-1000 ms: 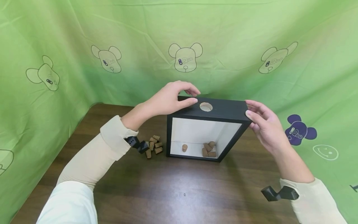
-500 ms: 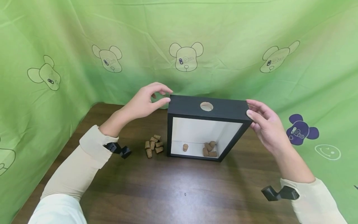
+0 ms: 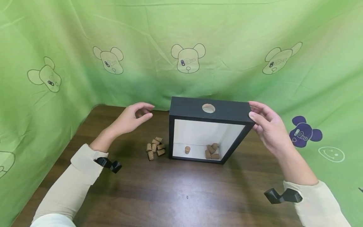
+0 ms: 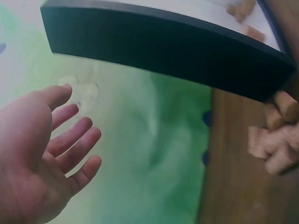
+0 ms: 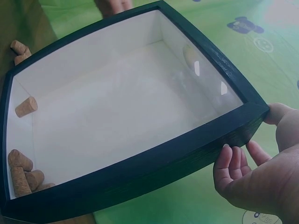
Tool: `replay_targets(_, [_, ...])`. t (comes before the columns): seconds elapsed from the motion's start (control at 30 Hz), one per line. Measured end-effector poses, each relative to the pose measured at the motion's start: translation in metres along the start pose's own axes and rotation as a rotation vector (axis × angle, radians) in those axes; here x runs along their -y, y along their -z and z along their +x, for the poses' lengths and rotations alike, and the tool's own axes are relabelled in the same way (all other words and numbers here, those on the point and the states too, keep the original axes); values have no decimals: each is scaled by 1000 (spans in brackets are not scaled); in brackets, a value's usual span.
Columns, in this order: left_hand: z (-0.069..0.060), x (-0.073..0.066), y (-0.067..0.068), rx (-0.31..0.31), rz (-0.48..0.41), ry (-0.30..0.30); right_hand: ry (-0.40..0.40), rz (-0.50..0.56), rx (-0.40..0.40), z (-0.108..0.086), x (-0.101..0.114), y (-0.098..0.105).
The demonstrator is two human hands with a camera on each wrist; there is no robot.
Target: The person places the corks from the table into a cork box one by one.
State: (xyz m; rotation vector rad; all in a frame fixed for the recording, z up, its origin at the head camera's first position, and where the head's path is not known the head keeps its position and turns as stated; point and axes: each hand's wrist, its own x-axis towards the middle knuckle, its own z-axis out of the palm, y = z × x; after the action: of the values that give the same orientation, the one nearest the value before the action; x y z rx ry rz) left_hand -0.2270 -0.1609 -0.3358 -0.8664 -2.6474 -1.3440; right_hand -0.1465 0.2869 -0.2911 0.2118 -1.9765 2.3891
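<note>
Grips the black box [image 3: 227,111] mid-frame by its top right corner with the right hand [image 3: 267,128], holds the left hand [image 3: 131,118] empty, loosely bent near the corks [image 3: 154,148], and might tip the black box by tugging.

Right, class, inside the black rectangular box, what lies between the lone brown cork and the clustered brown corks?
The head view shows only bare white floor between the lone cork and clustered corks.
</note>
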Motion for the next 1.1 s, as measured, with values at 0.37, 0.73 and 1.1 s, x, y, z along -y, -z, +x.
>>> replay_targets(0.37, [-34,61,-20,130,-42,85,-4,-9,-4,-1,1,-1])
replay_targets(0.73, [-52,93,-40,290,12,117,-2,-3,-4,-2,2,-3])
replay_targets(1.1, [-57,109,-60,264,6,102,1,-3,-5,-2,2,-2])
